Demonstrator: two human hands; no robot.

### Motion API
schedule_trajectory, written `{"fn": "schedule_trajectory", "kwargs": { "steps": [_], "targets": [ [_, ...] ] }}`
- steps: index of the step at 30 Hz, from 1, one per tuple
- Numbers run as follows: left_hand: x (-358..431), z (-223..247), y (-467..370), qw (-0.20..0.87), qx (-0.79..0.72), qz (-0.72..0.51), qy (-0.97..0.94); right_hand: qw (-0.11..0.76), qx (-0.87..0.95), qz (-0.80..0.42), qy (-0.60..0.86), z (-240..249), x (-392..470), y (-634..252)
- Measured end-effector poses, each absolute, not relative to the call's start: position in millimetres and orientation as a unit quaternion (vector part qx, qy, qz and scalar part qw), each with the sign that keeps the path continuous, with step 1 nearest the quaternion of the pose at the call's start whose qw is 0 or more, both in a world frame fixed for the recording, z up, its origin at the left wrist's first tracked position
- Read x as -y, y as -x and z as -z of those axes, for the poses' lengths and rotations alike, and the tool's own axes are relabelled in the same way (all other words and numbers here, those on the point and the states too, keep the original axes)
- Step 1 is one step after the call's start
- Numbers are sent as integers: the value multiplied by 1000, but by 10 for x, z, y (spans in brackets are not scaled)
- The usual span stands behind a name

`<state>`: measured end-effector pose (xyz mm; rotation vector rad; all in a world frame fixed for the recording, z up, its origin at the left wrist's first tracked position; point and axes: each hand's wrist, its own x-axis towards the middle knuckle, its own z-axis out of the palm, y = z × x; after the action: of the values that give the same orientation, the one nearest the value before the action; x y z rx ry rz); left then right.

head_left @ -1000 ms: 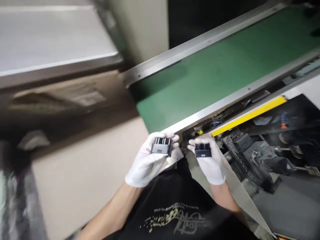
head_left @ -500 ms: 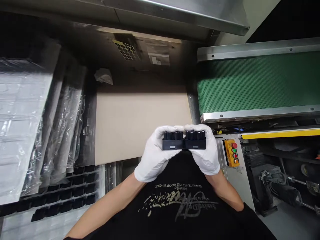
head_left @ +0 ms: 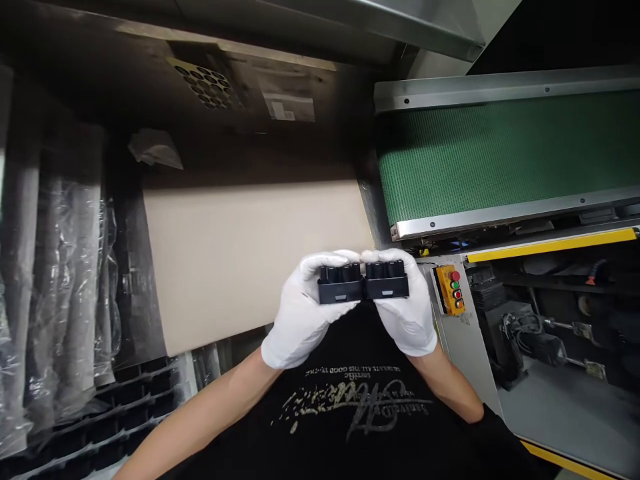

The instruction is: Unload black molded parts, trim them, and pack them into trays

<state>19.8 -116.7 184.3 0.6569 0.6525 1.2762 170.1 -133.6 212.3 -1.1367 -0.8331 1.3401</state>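
Both hands wear white gloves and are held together in front of my chest. My left hand [head_left: 302, 311] is closed around a black rectangular part [head_left: 341, 285] with a row of black rounded pieces along its top. My right hand [head_left: 411, 308] grips a matching black part [head_left: 387, 283]. The two parts sit side by side, almost touching, each with a small light mark on its near face. Behind the hands lies a beige board [head_left: 240, 247] on the dark work surface.
A green conveyor belt [head_left: 500, 157] with metal rails is at the right, above a yellow button box [head_left: 450, 290]. Plastic-wrapped trays [head_left: 65, 267] stand at the left, black trays [head_left: 125, 413] below them. A crumpled white wrapper [head_left: 156, 148] and a round-sticker sheet [head_left: 205, 83] lie farther back.
The view has turned, so the board, wrapper and conveyor appear farther left. My hands still hold the two black parts side by side, with little change in grip.
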Motion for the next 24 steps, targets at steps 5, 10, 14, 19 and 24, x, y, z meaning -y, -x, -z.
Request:
{"fn": "schedule_trajectory", "kwargs": {
  "steps": [5,10,14,19,24],
  "targets": [
    [1232,-1829,-92,712,-285,-573,-289,564,366,-556,489,-2122,1399,-1580],
    [1249,-1832,-26,730,-276,-554,-289,581,358,-554,476,-2118,1458,-1503],
    [1251,-1861,-16,747,-274,-534,-286,589,353,-544,482,-2131,1515,-1498],
    [1254,-1883,-6,756,-260,-522,-297,596,360,-525,490,-2147,1564,-1503],
    [1255,-1876,12,754,-264,-520,-303,589,358,-531,493,-2148,1567,-1506]
  ]
}}
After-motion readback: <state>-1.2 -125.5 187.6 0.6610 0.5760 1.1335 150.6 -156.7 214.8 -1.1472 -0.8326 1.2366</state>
